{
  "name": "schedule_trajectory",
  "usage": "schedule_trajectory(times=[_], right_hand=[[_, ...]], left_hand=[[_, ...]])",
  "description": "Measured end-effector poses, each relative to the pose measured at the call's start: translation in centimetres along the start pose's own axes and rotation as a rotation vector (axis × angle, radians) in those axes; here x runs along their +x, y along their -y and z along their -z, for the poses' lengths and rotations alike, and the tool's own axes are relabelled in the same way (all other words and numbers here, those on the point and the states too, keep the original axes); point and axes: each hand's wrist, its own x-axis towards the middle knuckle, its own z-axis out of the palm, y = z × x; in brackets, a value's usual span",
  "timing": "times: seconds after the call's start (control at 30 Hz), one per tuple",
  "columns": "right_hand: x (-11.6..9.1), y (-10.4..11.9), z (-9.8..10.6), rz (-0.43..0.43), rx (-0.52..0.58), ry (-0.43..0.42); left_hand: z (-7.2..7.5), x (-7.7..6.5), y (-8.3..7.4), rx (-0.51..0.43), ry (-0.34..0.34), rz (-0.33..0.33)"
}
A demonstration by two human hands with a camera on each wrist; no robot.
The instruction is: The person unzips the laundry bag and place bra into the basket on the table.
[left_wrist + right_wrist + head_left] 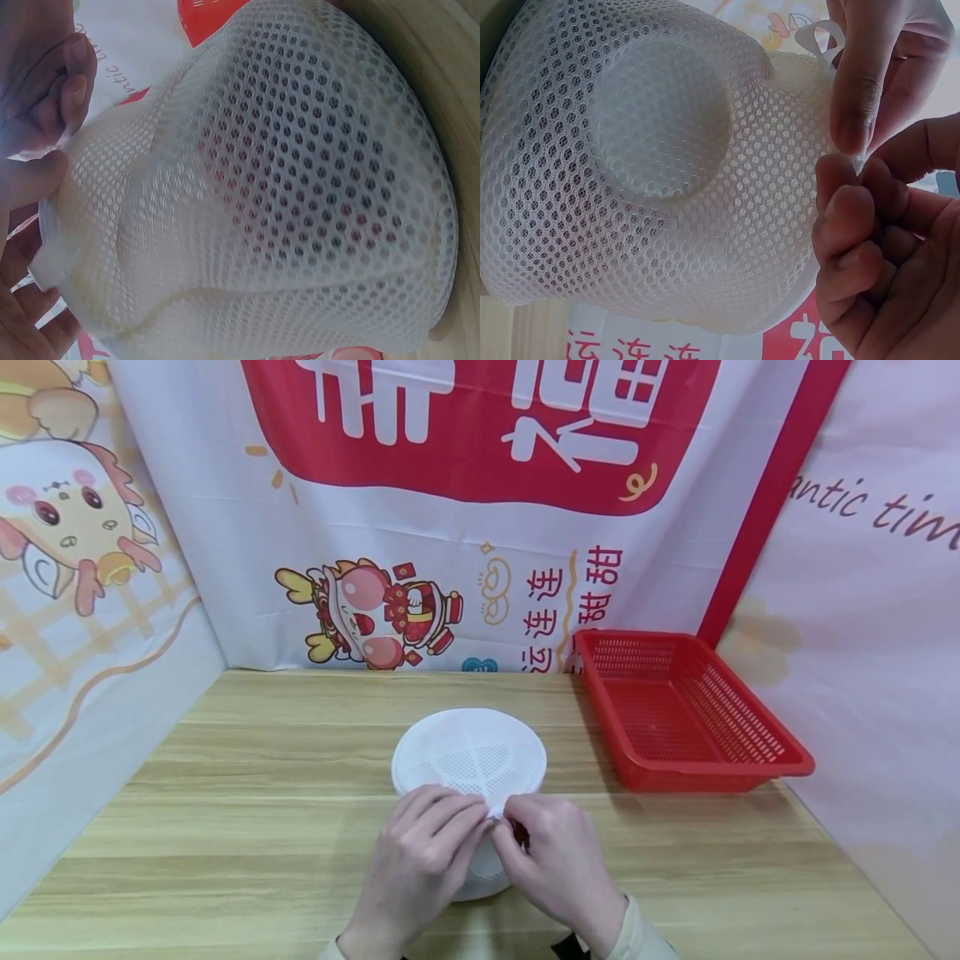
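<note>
A white mesh laundry bag (468, 752) stands upright on the table, its round top facing up. At the near edge of that top, my left hand (427, 847) pinches the rim from the left. My right hand (558, 856) meets it from the right, thumb and curled index finger on the same spot. The two sets of fingertips nearly touch there. In the right wrist view a small white strap loop (821, 37) sticks up beside the left thumb, and a paler round patch (664, 120) shows on the bag's side. Faint reddish and dark tones show through the mesh in the left wrist view.
A red plastic basket (690, 718) with slotted walls sits at the back right of the wood-grain table (247, 827). Printed cloth (480, 527) hangs behind the table and along both sides.
</note>
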Motion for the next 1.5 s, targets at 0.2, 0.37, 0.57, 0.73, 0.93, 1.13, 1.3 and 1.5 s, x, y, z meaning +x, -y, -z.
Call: schedule_trajectory(times=[0.2,0.37,0.57,0.73,0.93,1.13,1.3,1.5], right_hand=[[-0.12,-0.01,-0.08,0.027,0.005,-0.011],[-0.18,0.10,-0.04,0.025,-0.012,-0.013],[-0.07,0.33,0.21,-0.036,-0.049,0.039],[-0.04,0.36,0.29,-0.050,-0.058,0.051],[-0.07,0.23,0.21,-0.003,-0.036,0.002],[-0.12,0.16,0.17,0.003,-0.018,-0.017],[-0.17,0.13,0.20,-0.003,-0.017,-0.030],[-0.08,-0.36,0.13,0.001,0.005,-0.056]], left_hand=[[-0.25,-0.02,-0.17,0.007,0.003,-0.026],[-0.33,0.01,-0.19,0.020,-0.004,-0.031],[-0.35,-0.06,-0.23,0.035,0.002,-0.030],[-0.27,-0.21,-0.22,0.033,0.008,-0.018],[-0.07,-0.21,-0.18,0.027,0.003,-0.003],[0.08,-0.19,-0.21,0.031,0.005,0.007],[0.08,-0.26,-0.19,0.034,0.009,0.011],[0.22,-0.44,-0.07,0.031,0.018,0.021]])
